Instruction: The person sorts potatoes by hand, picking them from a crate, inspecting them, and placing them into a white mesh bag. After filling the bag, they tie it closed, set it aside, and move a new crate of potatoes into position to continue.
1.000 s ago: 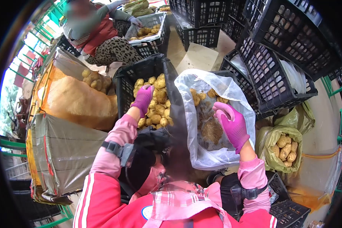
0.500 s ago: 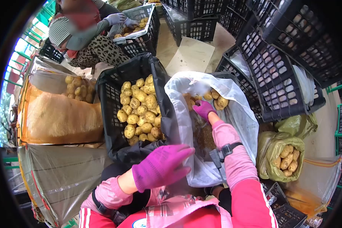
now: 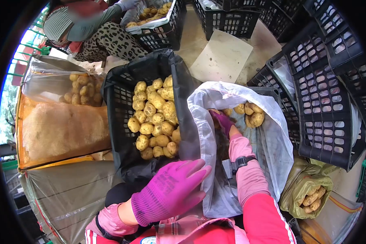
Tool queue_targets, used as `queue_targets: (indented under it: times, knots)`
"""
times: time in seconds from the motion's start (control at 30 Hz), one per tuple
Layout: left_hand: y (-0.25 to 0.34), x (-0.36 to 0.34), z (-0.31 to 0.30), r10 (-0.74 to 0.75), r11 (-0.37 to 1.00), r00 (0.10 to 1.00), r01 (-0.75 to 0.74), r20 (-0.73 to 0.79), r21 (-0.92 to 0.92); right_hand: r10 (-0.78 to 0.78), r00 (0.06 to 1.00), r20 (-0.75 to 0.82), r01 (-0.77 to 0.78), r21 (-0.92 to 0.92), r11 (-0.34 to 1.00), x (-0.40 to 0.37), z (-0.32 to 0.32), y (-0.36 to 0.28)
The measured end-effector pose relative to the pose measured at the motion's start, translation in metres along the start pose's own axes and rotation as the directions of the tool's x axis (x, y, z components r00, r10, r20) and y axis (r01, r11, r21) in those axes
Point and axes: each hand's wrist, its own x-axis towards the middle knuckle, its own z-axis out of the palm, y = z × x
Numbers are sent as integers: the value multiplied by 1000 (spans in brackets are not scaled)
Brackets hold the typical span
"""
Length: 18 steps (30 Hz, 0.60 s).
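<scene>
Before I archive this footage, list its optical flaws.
Head view: fisheye distortion splays the black slotted plastic crate inside a dark round border; same view, far left: washed-out daylight, blue fringing; same view: the purple-gloved right hand sits in shadow.

The right hand (image 3: 223, 121), earlier raised above the white liner (image 3: 268, 156), now reaches down inside it; the left hand (image 3: 171, 191) (fingers extended) has withdrawn from the potatoes (image 3: 156, 118).
</scene>
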Motion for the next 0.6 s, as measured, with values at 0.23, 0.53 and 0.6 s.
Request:
queue_targets:
  times: [0.23,0.53,0.6]
  knots:
    - [-5,0,8,-30,998,997,26,66,66,-77,915,397,-77,358,931,-32,-13,9]
    - [24,2,23,-11,996,995,2,95,93,-48,926,374,-156,495,855,-76,-6,-11]
    - [29,0,30,9,996,995,-17,98,85,-24,955,295,-106,415,904,-81,-3,-14]
